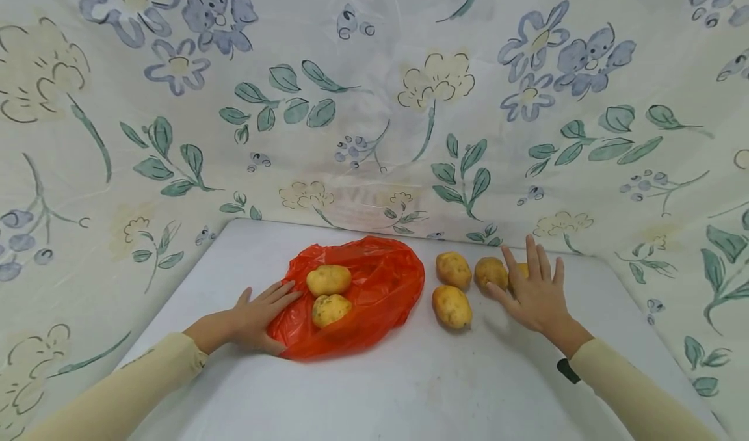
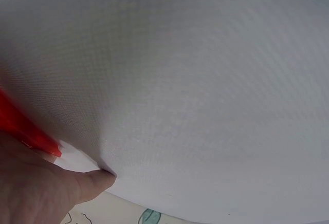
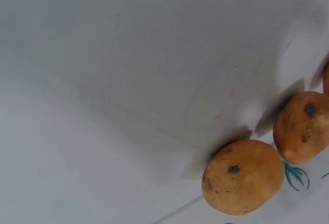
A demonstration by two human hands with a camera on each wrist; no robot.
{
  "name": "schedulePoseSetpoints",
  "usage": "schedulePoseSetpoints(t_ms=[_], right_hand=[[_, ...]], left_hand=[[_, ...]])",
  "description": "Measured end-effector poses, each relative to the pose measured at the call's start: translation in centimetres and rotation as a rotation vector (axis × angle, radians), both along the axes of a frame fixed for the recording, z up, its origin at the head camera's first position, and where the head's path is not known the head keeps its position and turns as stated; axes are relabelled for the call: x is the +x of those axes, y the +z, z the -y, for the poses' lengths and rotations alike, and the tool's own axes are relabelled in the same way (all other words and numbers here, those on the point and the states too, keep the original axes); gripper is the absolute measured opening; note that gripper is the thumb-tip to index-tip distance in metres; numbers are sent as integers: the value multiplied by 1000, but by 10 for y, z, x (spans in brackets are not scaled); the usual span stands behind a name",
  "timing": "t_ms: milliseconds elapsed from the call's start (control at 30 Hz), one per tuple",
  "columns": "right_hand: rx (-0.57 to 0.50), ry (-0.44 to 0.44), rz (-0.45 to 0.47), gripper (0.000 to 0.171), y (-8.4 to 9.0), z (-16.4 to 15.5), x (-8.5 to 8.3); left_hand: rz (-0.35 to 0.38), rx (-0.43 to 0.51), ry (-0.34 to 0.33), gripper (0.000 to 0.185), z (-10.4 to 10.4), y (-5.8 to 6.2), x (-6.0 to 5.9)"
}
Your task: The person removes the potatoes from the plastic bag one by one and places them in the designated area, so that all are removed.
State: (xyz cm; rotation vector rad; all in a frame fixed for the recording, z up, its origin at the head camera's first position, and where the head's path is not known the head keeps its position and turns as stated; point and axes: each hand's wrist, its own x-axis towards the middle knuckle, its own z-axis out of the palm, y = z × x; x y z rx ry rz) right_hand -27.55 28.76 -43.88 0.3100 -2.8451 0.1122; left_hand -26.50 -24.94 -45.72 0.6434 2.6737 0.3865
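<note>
A red plastic bag [image 1: 374, 298] lies spread on the white table, with an upper potato [image 1: 329, 280] and a lower potato [image 1: 331, 310] on it. My left hand [image 1: 257, 317] rests at the bag's left edge, fingers stretched out and touching the plastic. In the left wrist view, the thumb of that hand [image 2: 41, 188] points away from the bag [image 2: 25, 129]. Fingers spread, my right hand [image 1: 538, 298] is over the right-hand potatoes and holds nothing. It partly hides one potato [image 1: 521, 272]; another potato [image 1: 491, 274] sits by its thumb. The right wrist view shows potatoes [image 3: 243, 176] but no hand.
Between bag and right hand lie a back potato [image 1: 453, 270] and a front potato [image 1: 452, 307]. The white table [image 1: 398, 395] ends at a flower-patterned cloth [image 1: 374, 135] behind and at both sides. Something dark [image 1: 567, 371] shows beside the right sleeve.
</note>
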Motion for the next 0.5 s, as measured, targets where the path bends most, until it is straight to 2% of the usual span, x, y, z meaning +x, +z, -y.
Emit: schedulePoseSetpoints(t_ms=[267,500], right_hand=[[-9,-16,60,86,4,5,-1],[25,-52,86,88,3,4,-5]], left_hand=[[-7,-16,0,111,4,2,3],[5,-4,-8,111,1,4,3]])
